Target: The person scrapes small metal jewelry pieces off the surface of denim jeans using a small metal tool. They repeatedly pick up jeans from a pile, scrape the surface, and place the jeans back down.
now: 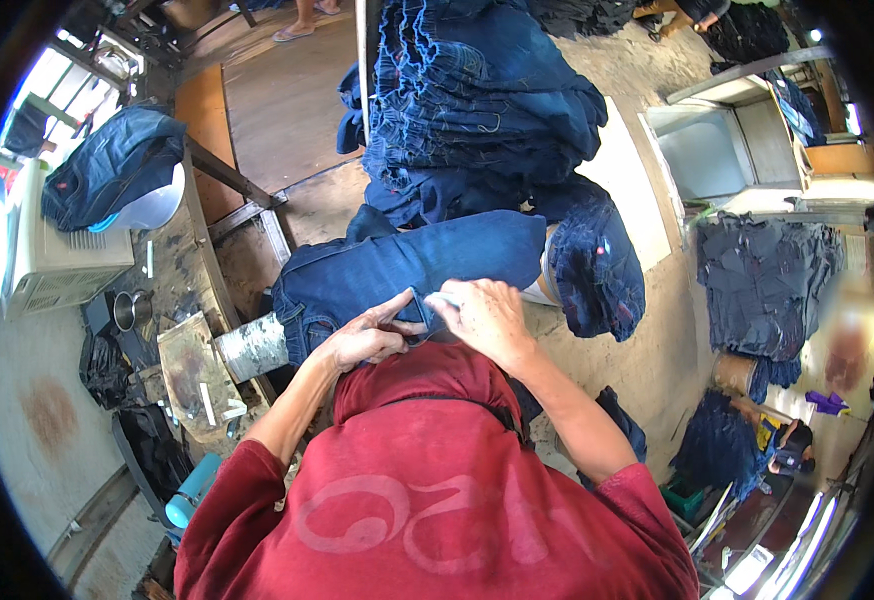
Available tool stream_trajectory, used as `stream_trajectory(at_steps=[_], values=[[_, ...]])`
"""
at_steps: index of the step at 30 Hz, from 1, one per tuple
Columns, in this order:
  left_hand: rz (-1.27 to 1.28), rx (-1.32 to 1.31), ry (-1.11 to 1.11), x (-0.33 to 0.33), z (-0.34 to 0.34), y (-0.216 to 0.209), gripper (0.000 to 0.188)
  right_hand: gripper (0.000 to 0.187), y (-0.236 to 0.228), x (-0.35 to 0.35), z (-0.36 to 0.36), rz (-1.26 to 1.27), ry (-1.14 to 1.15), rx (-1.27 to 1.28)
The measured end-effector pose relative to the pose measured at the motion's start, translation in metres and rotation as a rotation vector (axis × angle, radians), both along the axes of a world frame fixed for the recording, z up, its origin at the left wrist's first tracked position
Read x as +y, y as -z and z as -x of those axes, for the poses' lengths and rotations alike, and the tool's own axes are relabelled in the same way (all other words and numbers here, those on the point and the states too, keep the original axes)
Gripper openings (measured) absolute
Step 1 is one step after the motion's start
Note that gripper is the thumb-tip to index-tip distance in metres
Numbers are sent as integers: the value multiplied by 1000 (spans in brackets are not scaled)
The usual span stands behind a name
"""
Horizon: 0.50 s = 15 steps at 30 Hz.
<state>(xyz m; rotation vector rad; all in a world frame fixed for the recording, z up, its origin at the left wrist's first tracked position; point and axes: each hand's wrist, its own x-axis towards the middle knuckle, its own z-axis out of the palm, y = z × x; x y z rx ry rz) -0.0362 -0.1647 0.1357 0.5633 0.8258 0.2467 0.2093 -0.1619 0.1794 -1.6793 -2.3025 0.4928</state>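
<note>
A pair of blue jeans (427,250) is pulled lengthwise over a horizontal form in front of me, its waist end to the left. My left hand (362,338) grips a small dark blue fold of denim (414,312) at the near edge, thumb and fingers closed round it. Right beside it, my right hand (485,318) is closed, with its fingertips against that fold. Whatever the right fingers may hold is hidden by the hand. Past the left end of the jeans, a pale, scuffed cylinder (254,347) sticks out of them.
A big pile of jeans (477,110) rises just beyond. More denim (597,260) hangs at the form's right end. To my left, a worn bench (189,375) carries white sticks and a metal cup (132,310). Dark garments (767,285) are stacked at right, near another person (792,447).
</note>
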Motion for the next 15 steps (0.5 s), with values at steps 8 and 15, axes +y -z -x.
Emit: stream_trajectory(at_steps=[8,15], values=[[44,-75,53,6,8,16,110,31,-1,-10,6,64,100,-71],[77,-111,26,4,9,19,114,29,-9,-19,4,307,70,-34]])
